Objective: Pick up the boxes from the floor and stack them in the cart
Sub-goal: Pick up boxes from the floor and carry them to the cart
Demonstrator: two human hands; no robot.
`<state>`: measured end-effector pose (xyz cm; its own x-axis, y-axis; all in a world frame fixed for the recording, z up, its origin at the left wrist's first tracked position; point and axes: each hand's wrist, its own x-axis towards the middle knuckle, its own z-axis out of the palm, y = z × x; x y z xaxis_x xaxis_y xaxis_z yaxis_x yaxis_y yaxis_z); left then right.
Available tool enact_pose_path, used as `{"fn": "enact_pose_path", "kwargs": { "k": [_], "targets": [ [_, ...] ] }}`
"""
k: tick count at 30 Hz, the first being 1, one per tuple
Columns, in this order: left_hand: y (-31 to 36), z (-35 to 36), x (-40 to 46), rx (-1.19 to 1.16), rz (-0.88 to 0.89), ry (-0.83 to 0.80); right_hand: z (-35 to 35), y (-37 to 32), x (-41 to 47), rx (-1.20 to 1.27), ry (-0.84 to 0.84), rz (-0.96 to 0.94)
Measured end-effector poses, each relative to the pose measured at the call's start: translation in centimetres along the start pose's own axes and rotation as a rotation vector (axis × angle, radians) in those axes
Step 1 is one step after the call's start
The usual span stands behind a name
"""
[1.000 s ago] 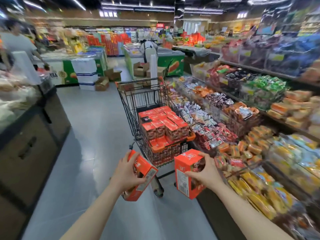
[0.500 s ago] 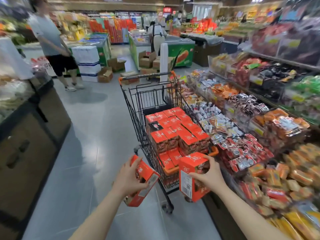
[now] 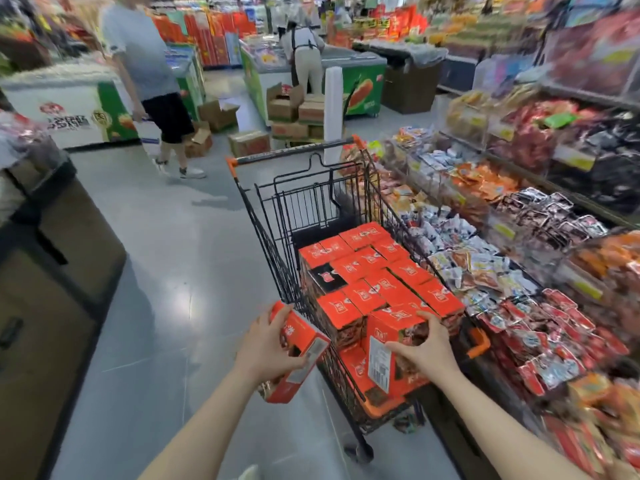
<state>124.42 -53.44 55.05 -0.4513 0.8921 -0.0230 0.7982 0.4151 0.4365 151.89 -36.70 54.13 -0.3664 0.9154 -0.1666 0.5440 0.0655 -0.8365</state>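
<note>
A black wire cart with orange corners stands in the aisle, holding several orange boxes stacked in rows. My left hand grips a tilted orange box just outside the cart's near left side. My right hand holds a second orange box upright over the cart's near end, its barcode label facing me, close against the stacked boxes.
Snack shelves run along the right, close to the cart. A dark counter lines the left. A person in black shorts walks ahead on the grey floor; cardboard cartons and freezers sit beyond the cart.
I have moved closer to the cart. Both hands carried their boxes forward; the right box now reaches over the cart's near end. The person ahead walked rightwards.
</note>
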Motion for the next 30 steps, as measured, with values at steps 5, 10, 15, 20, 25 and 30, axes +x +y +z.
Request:
{"fn": "enact_pose_path", "kwargs": {
  "k": [5,10,15,20,25,30],
  "targets": [
    [-3.1,-0.6,7.5,-0.011,0.139,-0.096,3.7,-0.2,2.2,0.040,0.156,0.120],
    [-3.9,-2.1,14.1,0.004,0.344,-0.172,7.2,-1.0,1.8,0.079,0.335,0.280],
    [-1.0,-1.4,19.6,-0.024,0.519,-0.278,8.9,-1.4,-0.1,0.090,0.475,0.363],
    [3.5,0.7,23.7,0.073,0.724,-0.373,8.7,-1.3,1.2,0.038,0.517,0.420],
    [5.9,2.1,26.5,0.055,0.830,-0.415,9.7,-1.2,3.0,0.006,0.588,0.462],
    [6.9,3.7,30.5,0.098,0.906,-0.461,12.3,-0.3,4.1,0.047,0.751,0.563]
  ]
}}
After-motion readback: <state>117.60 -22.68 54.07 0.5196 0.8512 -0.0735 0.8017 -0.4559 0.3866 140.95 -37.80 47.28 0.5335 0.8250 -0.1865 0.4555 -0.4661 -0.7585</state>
